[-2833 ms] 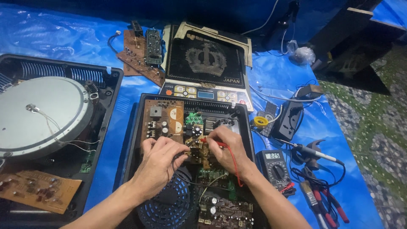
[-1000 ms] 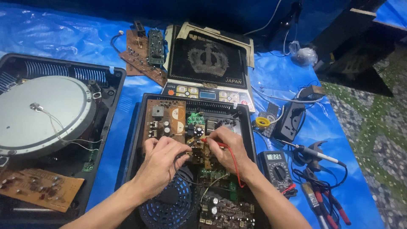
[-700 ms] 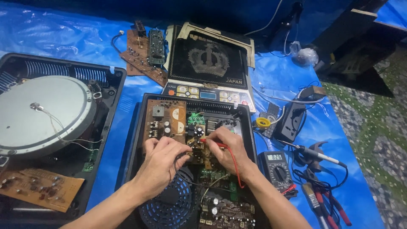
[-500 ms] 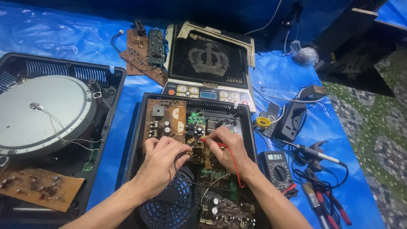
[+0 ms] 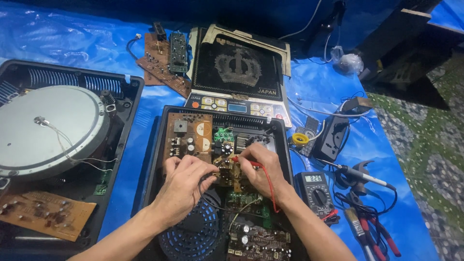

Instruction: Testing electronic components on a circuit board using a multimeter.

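An opened black cooker housing [image 5: 158, 145] lies in front of me with brown and green circuit boards [image 5: 189, 136] inside and a round fan grille [image 5: 189, 237] at its near end. My left hand [image 5: 182, 186] rests on the board's middle, pinching a black probe lead. My right hand [image 5: 261, 169] holds a red probe [image 5: 246, 162], its tip touching the board between my hands. The red lead runs down over my wrist toward the black multimeter [image 5: 315, 192] on the right.
A second opened cooker with a round grey coil disc [image 5: 46, 130] sits at left, a loose brown board [image 5: 41, 212] before it. A black glass top panel [image 5: 237, 72] lies behind. A soldering iron [image 5: 360, 175], a yellow tape roll [image 5: 299, 139] and red-handled tools [image 5: 377, 234] lie right, on blue tarpaulin [image 5: 58, 38].
Both hands stay on the board with the probes; only small shifts of the fingers and the camera show.
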